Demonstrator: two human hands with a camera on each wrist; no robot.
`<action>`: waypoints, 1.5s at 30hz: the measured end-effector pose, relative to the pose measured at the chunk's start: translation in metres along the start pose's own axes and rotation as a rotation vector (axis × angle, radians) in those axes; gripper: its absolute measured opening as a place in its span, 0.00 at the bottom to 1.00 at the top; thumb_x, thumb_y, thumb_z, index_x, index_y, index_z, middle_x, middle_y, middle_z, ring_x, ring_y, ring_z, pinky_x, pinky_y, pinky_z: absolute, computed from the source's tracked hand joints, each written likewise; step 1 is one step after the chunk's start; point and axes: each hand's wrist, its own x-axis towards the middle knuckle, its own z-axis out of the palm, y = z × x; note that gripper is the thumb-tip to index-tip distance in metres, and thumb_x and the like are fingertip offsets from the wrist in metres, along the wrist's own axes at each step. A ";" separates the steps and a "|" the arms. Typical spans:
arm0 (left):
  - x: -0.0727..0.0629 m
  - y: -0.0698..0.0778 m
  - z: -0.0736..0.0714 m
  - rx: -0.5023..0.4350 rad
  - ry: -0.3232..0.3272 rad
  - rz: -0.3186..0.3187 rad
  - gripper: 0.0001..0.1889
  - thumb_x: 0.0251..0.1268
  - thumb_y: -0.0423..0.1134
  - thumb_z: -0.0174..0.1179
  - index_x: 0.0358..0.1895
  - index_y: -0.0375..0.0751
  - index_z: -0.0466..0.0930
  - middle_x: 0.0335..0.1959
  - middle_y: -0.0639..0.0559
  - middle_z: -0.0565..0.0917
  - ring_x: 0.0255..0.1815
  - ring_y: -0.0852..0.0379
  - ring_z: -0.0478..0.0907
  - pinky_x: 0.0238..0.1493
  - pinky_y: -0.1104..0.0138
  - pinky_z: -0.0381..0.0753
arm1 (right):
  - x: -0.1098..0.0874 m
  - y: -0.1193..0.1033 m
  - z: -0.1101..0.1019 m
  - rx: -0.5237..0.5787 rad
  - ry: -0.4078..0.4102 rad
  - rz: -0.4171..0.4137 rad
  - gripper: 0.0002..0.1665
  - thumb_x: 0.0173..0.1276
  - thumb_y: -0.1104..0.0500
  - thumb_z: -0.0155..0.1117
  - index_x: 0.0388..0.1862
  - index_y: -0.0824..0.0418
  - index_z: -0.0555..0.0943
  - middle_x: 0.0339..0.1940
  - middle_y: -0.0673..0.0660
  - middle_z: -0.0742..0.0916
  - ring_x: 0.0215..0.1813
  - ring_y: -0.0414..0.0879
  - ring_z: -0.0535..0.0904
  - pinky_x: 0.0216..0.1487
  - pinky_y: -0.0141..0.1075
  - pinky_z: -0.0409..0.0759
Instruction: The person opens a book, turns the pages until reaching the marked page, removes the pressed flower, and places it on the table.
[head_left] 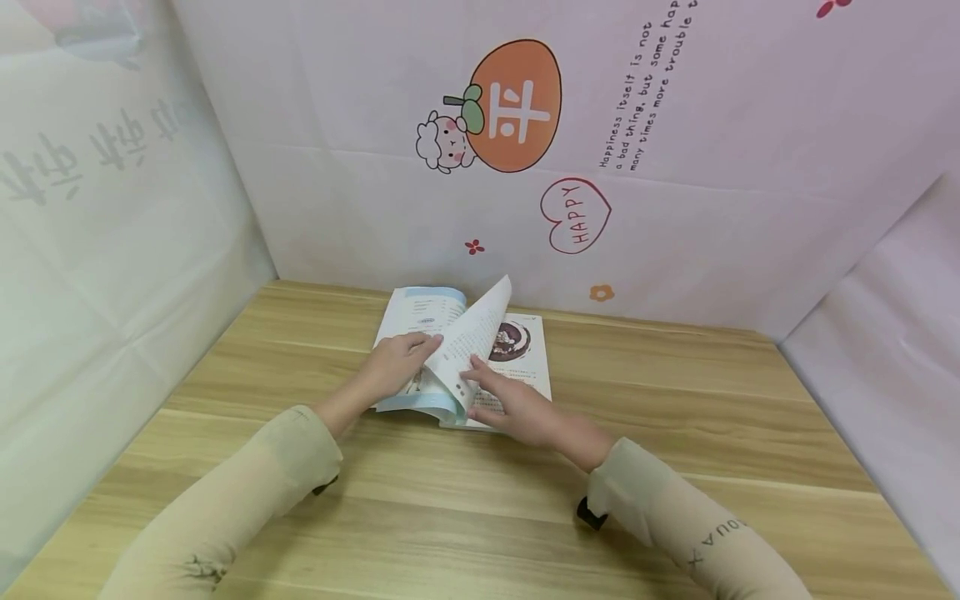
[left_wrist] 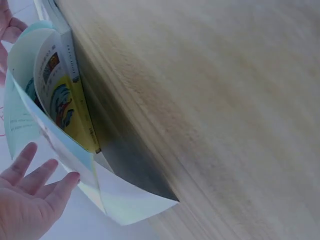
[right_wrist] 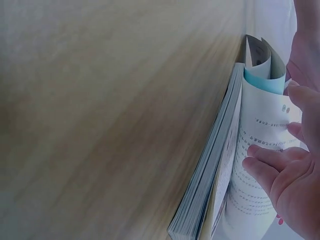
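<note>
An open book (head_left: pixel 531 371) is set on the wooden table (head_left: pixel 675 417), near its far edge, with the spine running roughly away from the viewer. A single leaf (head_left: pixel 474 329), or perhaps a few together, is held up in a curl over the middle, its far corner pointing up. On the right, a page with a round brown picture (head_left: pixel 512 340) is left flat over a thick block of pages; on the left, a blue-bordered page (head_left: pixel 411 318) is bowed up from the table

The turning can be judged to be about midway: the book is already opened, but the raised leaf is not yet laid down on either side, and by the thickness on the right many pages are left

The left hand (head_left: pixel 393 367) is placed over the left page, its fingers parted and nothing seen gripped; whether the leaf's edge is touched cannot be told. The right hand (head_left: pixel 521 408) is brought against the leaf's right face, thumb and fingers spread, with no pinch shown

Farther out, both forearms are covered by pale sleeves (head_left: pixel 247 483), and the table is backed by a printed sheet (head_left: pixel 360 208) on which a red heart (head_left: pixel 576 215) is drawn
</note>
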 end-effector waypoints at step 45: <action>-0.006 -0.015 -0.005 -0.067 0.150 -0.074 0.07 0.66 0.35 0.65 0.36 0.36 0.76 0.40 0.41 0.82 0.32 0.51 0.71 0.34 0.64 0.69 | -0.021 0.025 -0.017 -0.170 -0.100 0.013 0.33 0.78 0.54 0.63 0.74 0.67 0.69 0.70 0.65 0.78 0.71 0.58 0.74 0.70 0.52 0.71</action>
